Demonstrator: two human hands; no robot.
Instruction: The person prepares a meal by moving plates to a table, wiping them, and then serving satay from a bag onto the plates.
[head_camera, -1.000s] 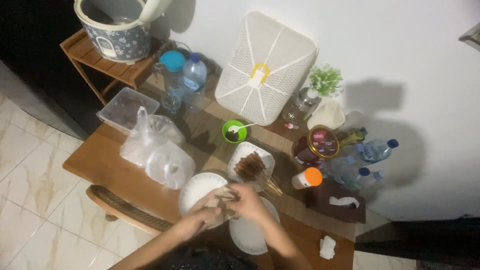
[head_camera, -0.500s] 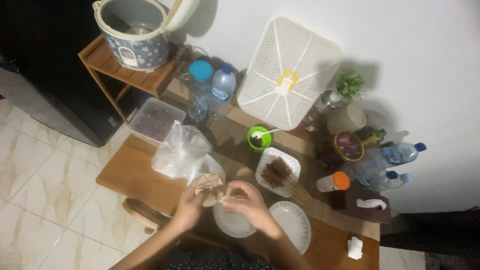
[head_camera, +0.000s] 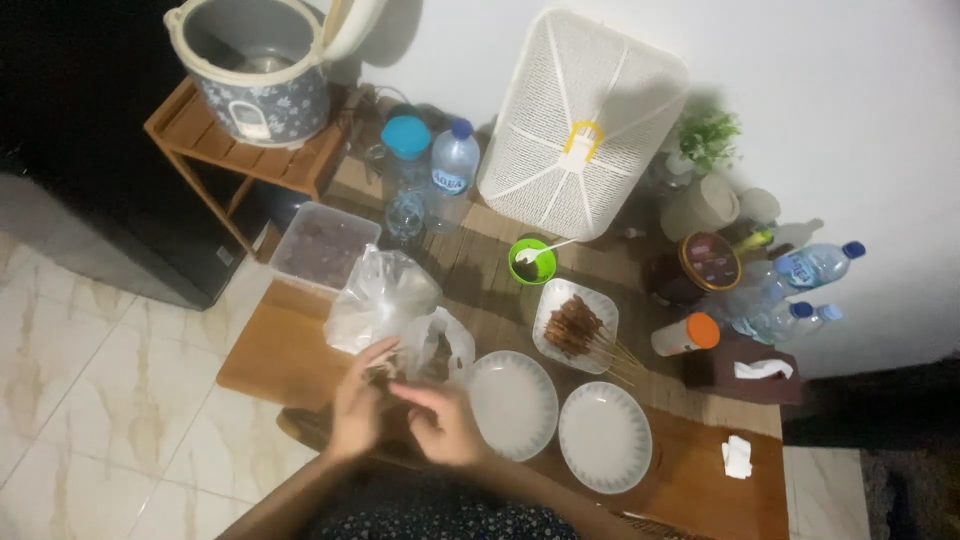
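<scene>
Both my hands are at the near edge of the wooden table (head_camera: 270, 350), left of two empty white plates. My left hand (head_camera: 352, 412) grips a small brown paper packet (head_camera: 385, 366), of which only the top shows above my fingers. My right hand (head_camera: 447, 425) reaches in from the right, its fingers closed on the same packet. The packet is right in front of the clear plastic bags (head_camera: 385, 298). The nearer empty plate (head_camera: 515, 405) lies just right of my right hand. The second plate (head_camera: 604, 437) is beside it.
A plate of skewered meat (head_camera: 578, 325) and a green bowl with a spoon (head_camera: 532, 262) lie behind the plates. A mesh food cover (head_camera: 583, 115), water bottles (head_camera: 452, 170), a clear lidded box (head_camera: 325, 245), a lidded jar (head_camera: 700, 265) and a tissue box (head_camera: 745, 368) crowd the back. A rice cooker (head_camera: 262, 65) stands on a side shelf.
Both hands have carried the paper packet leftward off the white plate toward the plastic bags, leaving that plate bare. The camera view has shifted too.
</scene>
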